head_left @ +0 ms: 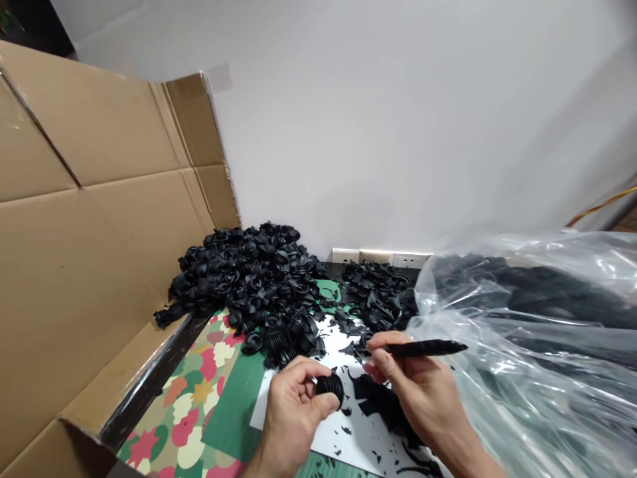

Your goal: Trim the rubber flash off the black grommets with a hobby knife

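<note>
My left hand (294, 415) grips a black ribbed rubber bellows (330, 390) between thumb and fingers, above a white sheet (323, 438). To its right, my right hand (415, 378) is closed around a black pen-shaped tool (430, 348). One tapered end of the tool points right; the other end is hidden by my fingers, so its tip cannot be made out. Black rubber scraps (381, 405) lie on the sheet beneath and between my hands. Behind my left hand rises a large pile of similar ribbed black parts (259, 279).
A tall cardboard panel (114, 192) bounds the left side. Another black heap (381, 295) lies at the back, before the wall sockets (381, 257). Clear plastic bags (537, 345) with dark contents fill the right. Patterned paper (192, 405) and a green sheet (236, 405) cover the left surface.
</note>
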The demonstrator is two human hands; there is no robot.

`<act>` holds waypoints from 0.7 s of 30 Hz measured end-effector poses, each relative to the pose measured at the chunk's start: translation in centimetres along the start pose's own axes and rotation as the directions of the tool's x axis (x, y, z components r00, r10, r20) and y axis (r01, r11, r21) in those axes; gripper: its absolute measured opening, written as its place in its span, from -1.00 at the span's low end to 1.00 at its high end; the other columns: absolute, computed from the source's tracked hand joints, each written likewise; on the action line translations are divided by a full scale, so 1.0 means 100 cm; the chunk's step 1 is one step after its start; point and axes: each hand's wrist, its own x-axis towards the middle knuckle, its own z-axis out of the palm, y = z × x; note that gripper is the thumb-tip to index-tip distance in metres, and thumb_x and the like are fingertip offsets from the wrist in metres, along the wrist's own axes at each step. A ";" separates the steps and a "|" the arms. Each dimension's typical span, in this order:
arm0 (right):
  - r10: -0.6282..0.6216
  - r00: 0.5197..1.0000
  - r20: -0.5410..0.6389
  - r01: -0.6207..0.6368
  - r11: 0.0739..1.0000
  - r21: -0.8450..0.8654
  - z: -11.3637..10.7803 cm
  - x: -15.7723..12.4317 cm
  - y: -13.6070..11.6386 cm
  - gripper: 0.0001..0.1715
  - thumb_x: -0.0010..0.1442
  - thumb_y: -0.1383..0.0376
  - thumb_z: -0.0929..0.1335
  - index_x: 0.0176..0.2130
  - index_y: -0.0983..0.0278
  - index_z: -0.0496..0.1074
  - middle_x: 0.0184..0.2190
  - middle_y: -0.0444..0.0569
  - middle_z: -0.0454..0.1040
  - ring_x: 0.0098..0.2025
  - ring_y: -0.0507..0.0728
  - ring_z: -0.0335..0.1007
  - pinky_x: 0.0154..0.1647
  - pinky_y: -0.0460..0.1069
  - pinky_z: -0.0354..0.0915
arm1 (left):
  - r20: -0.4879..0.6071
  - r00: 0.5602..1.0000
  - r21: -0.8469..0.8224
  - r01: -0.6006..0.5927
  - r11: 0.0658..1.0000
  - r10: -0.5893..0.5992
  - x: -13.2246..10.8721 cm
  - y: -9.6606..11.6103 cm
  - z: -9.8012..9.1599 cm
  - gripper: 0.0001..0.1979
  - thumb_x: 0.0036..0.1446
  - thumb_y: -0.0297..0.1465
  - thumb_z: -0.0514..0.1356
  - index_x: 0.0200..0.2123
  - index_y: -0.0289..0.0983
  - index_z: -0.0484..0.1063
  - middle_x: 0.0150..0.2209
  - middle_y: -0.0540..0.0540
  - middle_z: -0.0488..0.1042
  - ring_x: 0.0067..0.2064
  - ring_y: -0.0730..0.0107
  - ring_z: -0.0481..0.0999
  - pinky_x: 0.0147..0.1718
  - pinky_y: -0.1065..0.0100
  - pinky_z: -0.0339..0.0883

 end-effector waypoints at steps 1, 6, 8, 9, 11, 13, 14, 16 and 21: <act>0.057 0.998 0.036 -0.059 0.997 0.056 0.002 -0.002 -0.001 -0.64 0.10 0.01 0.34 -0.29 0.26 0.38 -0.51 -0.05 0.46 -0.51 0.13 0.44 -0.51 0.01 0.39 | -0.007 1.000 0.002 0.005 1.000 -0.005 0.001 -0.001 0.000 -0.80 -0.34 -0.60 0.27 -0.52 -0.32 0.55 -0.49 0.03 0.32 -0.60 0.60 0.18 -0.67 0.51 0.02; 0.127 0.975 0.182 -0.160 0.971 0.178 0.004 -0.006 -0.012 -0.60 0.12 -0.03 0.31 -0.34 0.27 0.34 -0.38 -0.03 0.45 -0.41 0.15 0.48 -0.43 0.00 0.40 | -0.035 0.999 0.056 -0.036 0.998 0.038 0.002 -0.003 -0.002 -0.79 -0.36 -0.61 0.29 -0.52 -0.31 0.56 -0.49 0.03 0.35 -0.60 0.60 0.19 -0.65 0.52 0.06; 0.123 0.968 0.217 -0.163 0.970 0.179 0.004 -0.007 -0.015 -0.62 0.14 -0.01 0.30 -0.34 0.26 0.33 -0.36 -0.04 0.44 -0.38 0.15 0.47 -0.40 0.00 0.38 | -0.048 0.997 0.072 -0.049 0.996 0.052 0.002 -0.003 -0.002 -0.79 -0.37 -0.61 0.30 -0.52 -0.30 0.56 -0.49 0.03 0.36 -0.60 0.60 0.20 -0.65 0.51 0.08; 0.121 0.966 0.228 -0.164 0.970 0.181 0.004 -0.007 -0.015 -0.63 0.14 -0.01 0.29 -0.33 0.25 0.32 -0.35 -0.04 0.43 -0.37 0.15 0.47 -0.39 0.00 0.38 | -0.052 0.997 0.077 -0.052 0.996 0.056 0.002 -0.003 -0.002 -0.79 -0.37 -0.60 0.31 -0.52 -0.30 0.56 -0.49 0.03 0.37 -0.60 0.60 0.21 -0.65 0.51 0.10; 0.108 0.964 0.245 -0.155 0.971 0.181 0.005 -0.007 -0.016 -0.63 0.14 -0.02 0.29 -0.32 0.23 0.32 -0.30 -0.03 0.43 -0.32 0.15 0.45 -0.38 -0.01 0.36 | -0.058 0.996 0.085 -0.057 0.995 0.062 0.004 -0.003 -0.003 -0.78 -0.39 -0.60 0.31 -0.52 -0.30 0.57 -0.49 0.02 0.37 -0.60 0.59 0.21 -0.65 0.50 0.11; 0.075 0.964 0.254 -0.118 0.980 0.157 0.006 -0.006 -0.016 -0.62 0.13 -0.04 0.28 -0.33 0.23 0.32 -0.27 -0.03 0.43 -0.29 0.16 0.43 -0.37 -0.01 0.33 | -0.062 0.995 0.093 -0.071 0.993 0.077 0.006 -0.005 -0.004 -0.77 -0.39 -0.60 0.31 -0.52 -0.31 0.57 -0.50 0.03 0.37 -0.61 0.59 0.20 -0.66 0.50 0.10; 0.054 0.966 0.253 -0.090 0.987 0.131 0.006 -0.005 -0.016 -0.61 0.13 -0.05 0.27 -0.35 0.23 0.33 -0.28 -0.03 0.44 -0.28 0.16 0.41 -0.36 -0.02 0.32 | -0.066 0.994 0.099 -0.085 0.991 0.091 0.007 -0.006 -0.005 -0.78 -0.39 -0.60 0.31 -0.52 -0.30 0.57 -0.51 0.04 0.37 -0.62 0.60 0.19 -0.66 0.51 0.08; 0.010 0.974 0.225 -0.025 0.998 0.062 0.006 -0.003 -0.018 -0.59 0.15 -0.05 0.26 -0.37 0.23 0.35 -0.33 -0.05 0.45 -0.31 0.15 0.37 -0.33 -0.01 0.28 | -0.070 0.991 0.099 -0.110 0.989 0.117 0.009 -0.009 -0.006 -0.79 -0.36 -0.56 0.33 -0.50 -0.30 0.57 -0.53 0.05 0.36 -0.62 0.60 0.18 -0.66 0.51 0.07; -0.048 0.997 0.062 0.048 0.999 -0.006 0.002 0.000 -0.037 -0.58 0.19 -0.02 0.22 -0.44 0.25 0.32 -0.50 -0.10 0.39 -0.42 0.10 0.30 -0.38 -0.04 0.21 | -0.085 0.996 0.010 -0.021 1.000 0.022 0.013 -0.005 -0.003 -0.67 -0.28 -0.28 0.39 -0.39 -0.33 0.54 -0.71 0.08 0.32 -0.66 0.51 0.26 -0.69 0.53 0.04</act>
